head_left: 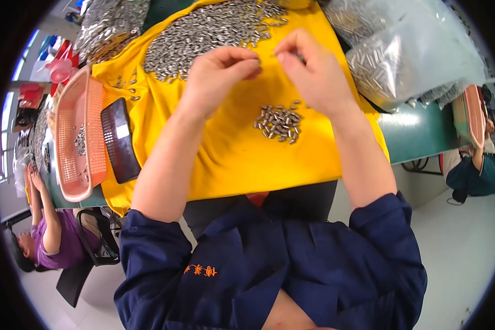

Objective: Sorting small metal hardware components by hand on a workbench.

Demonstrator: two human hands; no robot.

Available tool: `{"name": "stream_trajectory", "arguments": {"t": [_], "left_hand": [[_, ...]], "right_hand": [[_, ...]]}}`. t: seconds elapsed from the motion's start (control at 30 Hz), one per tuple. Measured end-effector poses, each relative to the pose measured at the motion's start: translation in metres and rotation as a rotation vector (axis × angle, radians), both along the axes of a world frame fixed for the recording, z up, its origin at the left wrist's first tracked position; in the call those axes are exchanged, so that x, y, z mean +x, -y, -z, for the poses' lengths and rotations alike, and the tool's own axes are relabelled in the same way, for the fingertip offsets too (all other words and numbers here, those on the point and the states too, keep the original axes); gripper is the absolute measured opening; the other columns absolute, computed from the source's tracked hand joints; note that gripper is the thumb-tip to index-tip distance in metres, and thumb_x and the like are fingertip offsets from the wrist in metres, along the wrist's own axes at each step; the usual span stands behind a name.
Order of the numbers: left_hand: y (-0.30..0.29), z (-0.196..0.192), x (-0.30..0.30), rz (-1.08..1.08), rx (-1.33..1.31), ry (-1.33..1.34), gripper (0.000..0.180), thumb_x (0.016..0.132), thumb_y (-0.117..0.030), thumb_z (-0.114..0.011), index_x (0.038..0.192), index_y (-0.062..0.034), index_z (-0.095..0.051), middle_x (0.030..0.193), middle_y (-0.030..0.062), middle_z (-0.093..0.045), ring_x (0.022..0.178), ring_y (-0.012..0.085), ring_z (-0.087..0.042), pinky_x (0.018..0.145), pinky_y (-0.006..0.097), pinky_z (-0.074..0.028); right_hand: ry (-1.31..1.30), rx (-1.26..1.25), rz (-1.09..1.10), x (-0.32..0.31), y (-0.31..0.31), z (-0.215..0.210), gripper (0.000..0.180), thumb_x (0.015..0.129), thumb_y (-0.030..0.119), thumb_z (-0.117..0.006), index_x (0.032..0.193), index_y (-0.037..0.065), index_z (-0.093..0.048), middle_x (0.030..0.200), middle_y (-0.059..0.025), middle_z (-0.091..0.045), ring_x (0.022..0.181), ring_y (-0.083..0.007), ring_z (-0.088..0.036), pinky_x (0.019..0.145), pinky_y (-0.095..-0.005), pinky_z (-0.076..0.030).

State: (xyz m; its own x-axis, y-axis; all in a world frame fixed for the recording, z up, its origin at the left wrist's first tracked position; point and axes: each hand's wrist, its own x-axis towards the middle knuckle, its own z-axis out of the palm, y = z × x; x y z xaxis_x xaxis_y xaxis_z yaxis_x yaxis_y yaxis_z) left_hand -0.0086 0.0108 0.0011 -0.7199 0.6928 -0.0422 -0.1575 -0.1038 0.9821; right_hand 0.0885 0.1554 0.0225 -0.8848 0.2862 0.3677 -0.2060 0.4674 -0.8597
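Note:
My left hand is raised over the yellow cloth, thumb and fingers pressed together in a pinch. Whatever lies between its fingertips cannot be made out. Facing it, a short gap away, my right hand is also closed, its thumb against the bent fingers. A small metal piece glints inside the right hand, mostly hidden. Below the hands sits a small pile of short silvery metal cylinders. Beyond the left hand spreads a much larger heap of the same metal cylinders.
Left of the cloth stands a pink plastic basket, and a black tray lies beside it. Clear bags of metal parts rest at the right on the green table. Another bag is far left. Co-workers sit on both sides.

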Motion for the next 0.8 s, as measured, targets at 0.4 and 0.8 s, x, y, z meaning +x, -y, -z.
{"name": "stream_trajectory", "arguments": {"t": [0.4, 0.8], "left_hand": [[0.016, -0.023, -0.011, -0.049, -0.425, -0.643, 0.019, 0.077, -0.005, -0.059, 0.096, -0.0034, -0.062, 0.097, 0.0039, -0.061, 0.087, 0.009, -0.056, 0.075, 0.023, -0.045], [0.004, -0.011, -0.033, 0.167, -0.885, -1.408, 0.011, 0.077, -0.015, -0.055, 0.084, -0.0064, -0.06, 0.084, 0.0056, -0.06, 0.079, 0.0216, -0.059, 0.067, 0.033, -0.046]], "right_hand": [[-0.002, -0.164, 0.098, 0.003, -0.01, 0.004, 0.011, 0.08, 0.011, -0.053, 0.087, 0.003, -0.054, 0.071, -0.0017, -0.055, 0.06, -0.0068, -0.047, 0.055, -0.0217, -0.04], [-0.044, -0.104, 0.082, 0.004, -0.001, -0.003, 0.009, 0.078, 0.01, -0.052, 0.085, 0.003, -0.053, 0.071, -0.0032, -0.055, 0.06, -0.0078, -0.047, 0.055, -0.0227, -0.039]]}}
